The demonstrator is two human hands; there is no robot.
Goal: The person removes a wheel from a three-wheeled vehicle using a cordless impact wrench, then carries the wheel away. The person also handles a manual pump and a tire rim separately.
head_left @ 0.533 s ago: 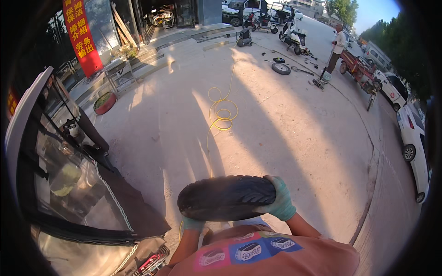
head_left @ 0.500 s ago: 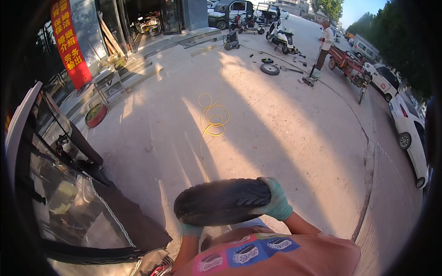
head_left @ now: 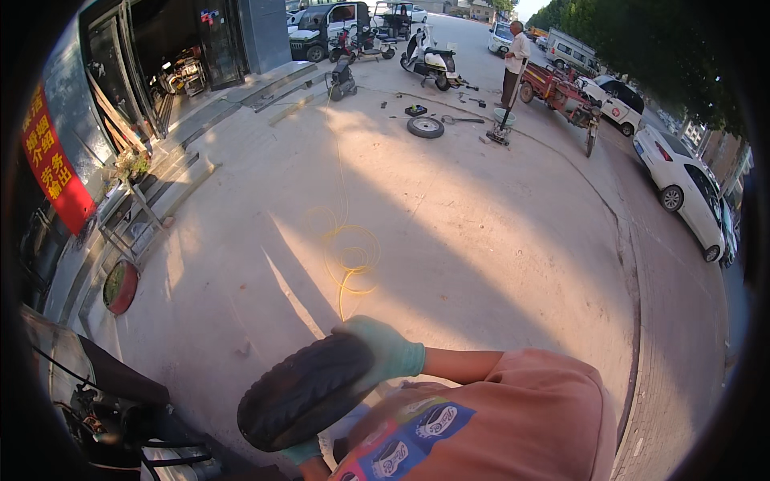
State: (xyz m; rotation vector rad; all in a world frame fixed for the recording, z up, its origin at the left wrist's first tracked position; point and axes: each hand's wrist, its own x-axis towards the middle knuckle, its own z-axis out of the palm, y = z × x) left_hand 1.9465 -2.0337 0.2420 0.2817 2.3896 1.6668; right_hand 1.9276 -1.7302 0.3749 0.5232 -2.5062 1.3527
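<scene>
A black treaded tyre [head_left: 303, 391] is held up in front of my body, tilted so that its tread faces up. My right hand [head_left: 389, 350], in a pale green glove, wraps over its upper right end. Beneath the lower edge sits my left hand [head_left: 302, 451], gloved alike and mostly hidden by the tyre; the visible part is closed against it. Whether the tyre has a rim inside cannot be seen. Just beyond it, a yellow hose [head_left: 350, 258] lies in loose coils on the concrete.
Close on my left stands a vehicle with a dark cover [head_left: 112, 377]. Farther off are a wheel [head_left: 425, 127], scattered tools, a small machine [head_left: 341, 81], a white scooter [head_left: 431, 60] and a person standing [head_left: 514, 64] by a red cargo tricycle [head_left: 561, 92]. Steps [head_left: 180, 180] run along the left.
The tyre has moved left and down in the view with both hands on it, and it tilts more. My view has turned to the right, shifting the background left.
</scene>
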